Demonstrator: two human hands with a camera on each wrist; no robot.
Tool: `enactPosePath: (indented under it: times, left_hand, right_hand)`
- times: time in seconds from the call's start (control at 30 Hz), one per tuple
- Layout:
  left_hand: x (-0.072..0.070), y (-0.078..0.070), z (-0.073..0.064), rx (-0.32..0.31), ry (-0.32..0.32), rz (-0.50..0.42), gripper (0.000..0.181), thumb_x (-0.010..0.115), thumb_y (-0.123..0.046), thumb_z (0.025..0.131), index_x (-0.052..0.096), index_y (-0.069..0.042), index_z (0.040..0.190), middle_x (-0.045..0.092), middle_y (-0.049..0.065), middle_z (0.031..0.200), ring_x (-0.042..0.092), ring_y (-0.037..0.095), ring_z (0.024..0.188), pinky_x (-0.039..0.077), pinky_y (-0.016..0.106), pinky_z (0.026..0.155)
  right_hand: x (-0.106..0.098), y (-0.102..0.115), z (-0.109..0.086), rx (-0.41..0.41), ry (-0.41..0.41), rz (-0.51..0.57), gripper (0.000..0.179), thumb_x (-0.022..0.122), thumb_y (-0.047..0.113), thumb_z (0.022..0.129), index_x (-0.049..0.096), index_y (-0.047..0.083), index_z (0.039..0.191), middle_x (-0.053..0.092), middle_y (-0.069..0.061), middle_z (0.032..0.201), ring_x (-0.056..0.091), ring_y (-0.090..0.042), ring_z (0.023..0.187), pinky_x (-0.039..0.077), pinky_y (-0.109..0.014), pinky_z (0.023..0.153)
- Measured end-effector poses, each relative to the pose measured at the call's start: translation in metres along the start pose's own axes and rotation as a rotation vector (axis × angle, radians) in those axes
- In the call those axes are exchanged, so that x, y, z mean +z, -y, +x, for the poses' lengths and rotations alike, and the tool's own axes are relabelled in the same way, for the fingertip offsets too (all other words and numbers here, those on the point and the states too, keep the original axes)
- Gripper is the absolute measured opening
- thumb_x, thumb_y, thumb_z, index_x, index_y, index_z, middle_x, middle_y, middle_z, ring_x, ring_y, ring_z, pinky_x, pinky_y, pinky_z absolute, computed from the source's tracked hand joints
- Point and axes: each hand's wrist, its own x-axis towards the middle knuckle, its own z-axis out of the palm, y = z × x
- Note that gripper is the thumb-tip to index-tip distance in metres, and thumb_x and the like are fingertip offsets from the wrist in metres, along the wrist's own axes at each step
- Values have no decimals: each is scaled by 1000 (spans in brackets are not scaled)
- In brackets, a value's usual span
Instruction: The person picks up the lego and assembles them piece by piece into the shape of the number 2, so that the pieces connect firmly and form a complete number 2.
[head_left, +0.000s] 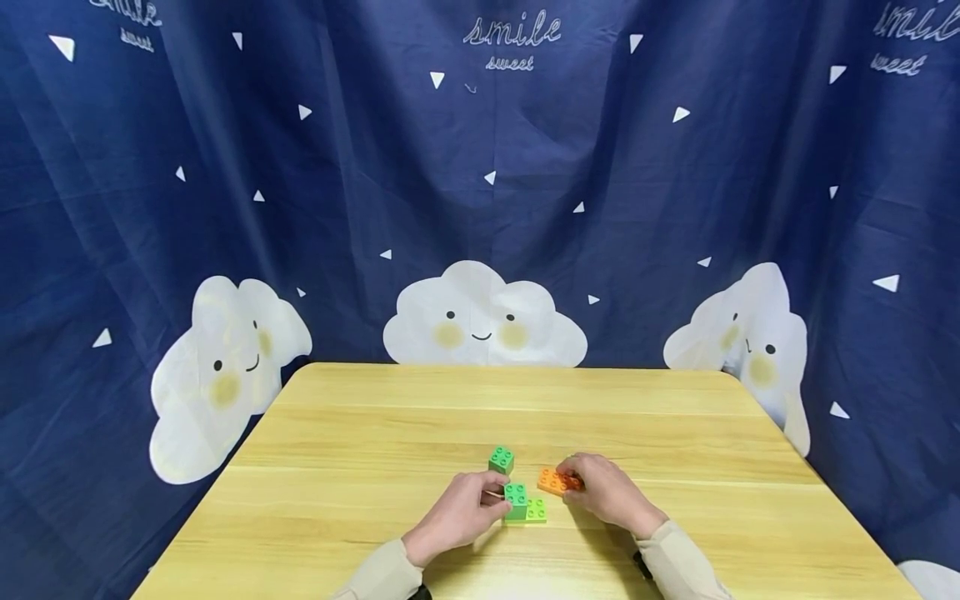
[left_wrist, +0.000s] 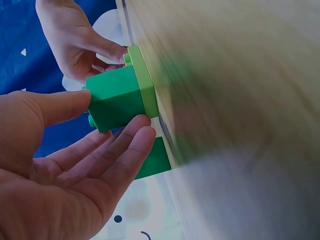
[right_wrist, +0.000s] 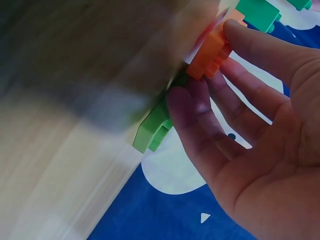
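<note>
I take this for a curtained-off tabletop nook, something like a small booth with a nursery look; whether it stands in a home, a classroom or a studio I can't tell. Beneath the fingers [left_wrist: 131, 155] I see a pale wood-grain table [head_left: 360, 442] with rounded far corners. Beyond them and to either side, a dark blue curtain [head_left: 420, 167] hangs in folds, printed with white triangles, "smile" and "sweet" lettering high up, and a smiling cloud [head_left: 487, 292] straight ahead past the fingertips. Studded toy bricks [head_left: 515, 500] right at the fingers add to the playroom air.
</note>
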Motion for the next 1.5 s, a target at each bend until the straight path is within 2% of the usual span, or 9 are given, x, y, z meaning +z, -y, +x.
enactPosePath:
  times: [0.23, 0.43, 0.7, 0.93, 1.23, 1.5]
  left_hand:
    - [0, 0, -1, -8, -1, -3, 39, 72, -12, 94, 64, 6, 128, 72, 18, 117, 73, 21, 98, 60, 24, 82]
    - [-3, 0, 1, -6, -7, 26, 39, 69, -21, 98, 65, 3, 129, 71, 15, 122, 72, 17, 98, 60, 24, 81]
    - [-12, -3, 3, 45, -63, 109, 38, 66, -25, 100, 66, 2, 127, 72, 16, 122, 70, 22, 104, 59, 33, 88]
    - [-14, -9, 1, 47, -115, 182, 35, 68, -26, 99, 69, -3, 125, 73, 12, 122, 67, 28, 111, 57, 40, 90]
    - [-13, -9, 1, 54, -135, 199, 36, 69, -29, 98, 70, -6, 126, 72, 10, 125, 65, 27, 117, 56, 44, 93]
    - [-12, -11, 2, 76, -134, 181, 37, 71, -28, 98, 69, -5, 127, 72, 11, 125, 65, 28, 118, 55, 47, 95]
  right_hand:
    - [-1, 2, -1, 13, -6, 4, 29, 83, 5, 82, 75, 3, 110, 73, -5, 105, 68, -25, 96, 57, -49, 88]
    - [-2, 4, -1, -7, -18, -27, 30, 83, 5, 82, 75, 4, 111, 73, -5, 105, 68, -22, 94, 58, -46, 86]
    - [-7, 10, -1, -42, -48, -62, 29, 82, 5, 82, 75, 5, 110, 74, -5, 106, 69, -23, 95, 58, -46, 86]
    - [-11, 16, -2, -65, -67, -80, 30, 82, 7, 84, 74, 7, 113, 73, -3, 108, 69, -22, 96, 59, -43, 86]
    - [-19, 27, -4, -140, -102, -87, 29, 81, 5, 86, 74, 8, 115, 73, -2, 108, 69, -21, 96, 59, -40, 83]
    - [-23, 36, -4, -166, -107, -100, 29, 80, 8, 87, 74, 9, 116, 73, 0, 109, 68, -19, 97, 59, -39, 83]
